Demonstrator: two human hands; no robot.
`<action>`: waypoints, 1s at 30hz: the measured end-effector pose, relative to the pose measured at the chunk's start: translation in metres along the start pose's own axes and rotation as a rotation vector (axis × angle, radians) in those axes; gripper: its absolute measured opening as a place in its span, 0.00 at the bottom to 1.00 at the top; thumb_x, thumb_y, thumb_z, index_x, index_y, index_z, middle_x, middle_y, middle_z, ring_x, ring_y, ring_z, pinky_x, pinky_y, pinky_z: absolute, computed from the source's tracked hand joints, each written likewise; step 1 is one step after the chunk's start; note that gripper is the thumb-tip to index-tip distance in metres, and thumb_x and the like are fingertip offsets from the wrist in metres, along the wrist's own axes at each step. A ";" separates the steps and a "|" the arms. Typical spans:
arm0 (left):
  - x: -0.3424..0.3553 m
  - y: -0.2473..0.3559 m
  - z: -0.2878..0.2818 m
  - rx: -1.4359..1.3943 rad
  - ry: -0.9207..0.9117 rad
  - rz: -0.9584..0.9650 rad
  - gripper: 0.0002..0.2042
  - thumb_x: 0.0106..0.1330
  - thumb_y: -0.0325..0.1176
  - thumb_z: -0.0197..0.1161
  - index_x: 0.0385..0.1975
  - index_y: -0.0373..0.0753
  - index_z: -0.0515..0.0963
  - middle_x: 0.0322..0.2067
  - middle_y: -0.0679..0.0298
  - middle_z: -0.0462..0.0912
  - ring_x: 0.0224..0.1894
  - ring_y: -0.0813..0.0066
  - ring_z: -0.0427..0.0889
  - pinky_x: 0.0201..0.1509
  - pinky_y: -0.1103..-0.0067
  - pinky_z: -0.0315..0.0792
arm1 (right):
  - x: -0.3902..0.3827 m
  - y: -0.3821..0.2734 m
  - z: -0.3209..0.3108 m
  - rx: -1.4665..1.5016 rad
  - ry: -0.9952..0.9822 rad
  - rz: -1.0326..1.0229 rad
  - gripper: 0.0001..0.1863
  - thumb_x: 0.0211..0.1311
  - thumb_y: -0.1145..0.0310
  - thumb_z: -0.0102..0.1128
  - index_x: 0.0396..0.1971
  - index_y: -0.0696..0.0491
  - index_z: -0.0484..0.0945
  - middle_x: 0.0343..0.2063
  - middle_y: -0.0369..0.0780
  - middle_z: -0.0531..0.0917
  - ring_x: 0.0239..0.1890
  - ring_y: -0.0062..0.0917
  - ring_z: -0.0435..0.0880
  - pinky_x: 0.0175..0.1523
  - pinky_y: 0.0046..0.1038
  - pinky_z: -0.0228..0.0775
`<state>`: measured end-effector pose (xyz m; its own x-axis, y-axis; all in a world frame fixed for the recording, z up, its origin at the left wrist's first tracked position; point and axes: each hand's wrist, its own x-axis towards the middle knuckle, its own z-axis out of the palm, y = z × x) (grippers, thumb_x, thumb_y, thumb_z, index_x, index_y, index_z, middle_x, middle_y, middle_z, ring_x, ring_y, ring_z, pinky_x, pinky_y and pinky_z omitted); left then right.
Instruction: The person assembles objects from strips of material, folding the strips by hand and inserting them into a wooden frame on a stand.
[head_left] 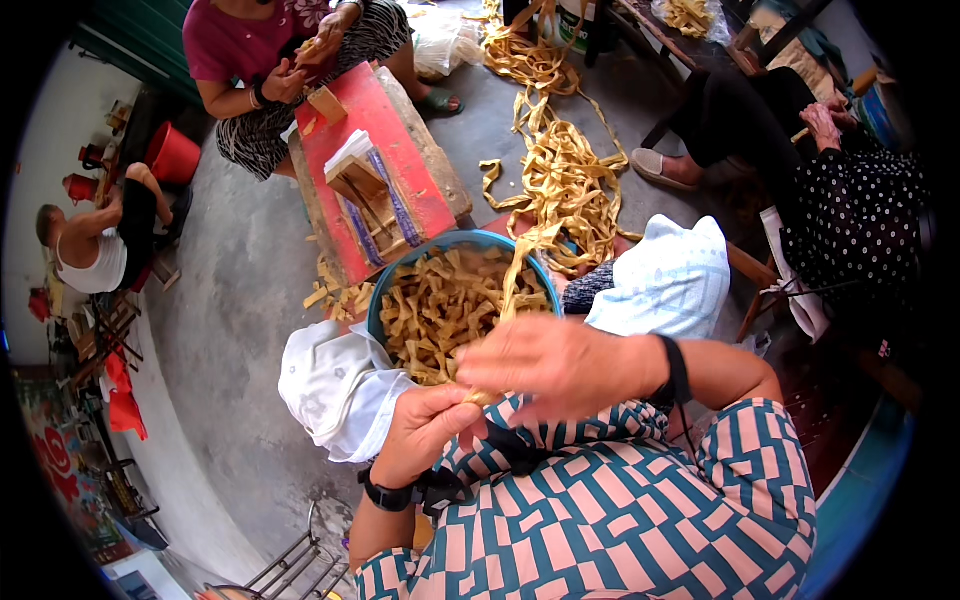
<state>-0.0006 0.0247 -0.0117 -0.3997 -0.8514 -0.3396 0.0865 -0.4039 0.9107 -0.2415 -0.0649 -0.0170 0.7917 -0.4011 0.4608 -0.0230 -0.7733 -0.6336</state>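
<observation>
My left hand [428, 425] is closed on a short yellow strip piece [478, 398], held in front of my body. My right hand [540, 370] is just above it, fingers loosely extended and blurred, so its grip is unclear. A long yellow strip [518, 280] runs down behind my right hand from a loose heap [565, 190]. Beyond both hands, a blue basin [376, 300] holds several short knotted pieces [435, 300]. Light cloths [655, 275] lie on either side of the basin.
A red bench [360, 105] carries a wooden jig [362, 200]. Co-workers sit around: one in pink [220, 45], one in dotted clothing [850, 220], one in a white vest [90, 255] near a red bucket [172, 150]. A metal rack [290, 565] stands at lower left.
</observation>
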 end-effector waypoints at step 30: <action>0.015 0.008 0.017 1.292 0.228 0.727 0.13 0.48 0.28 0.70 0.36 0.42 0.84 0.38 0.65 0.80 0.40 0.69 0.80 0.36 0.78 0.77 | -0.009 0.011 0.025 1.044 -0.209 0.656 0.17 0.80 0.58 0.52 0.38 0.57 0.80 0.21 0.31 0.79 0.23 0.14 0.77 0.30 0.19 0.69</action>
<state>-0.0214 0.0149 -0.0052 -0.4671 -0.8127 0.3483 -0.6941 0.5811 0.4250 -0.2338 -0.0573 -0.0440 0.8981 -0.4037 -0.1744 -0.0303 0.3389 -0.9403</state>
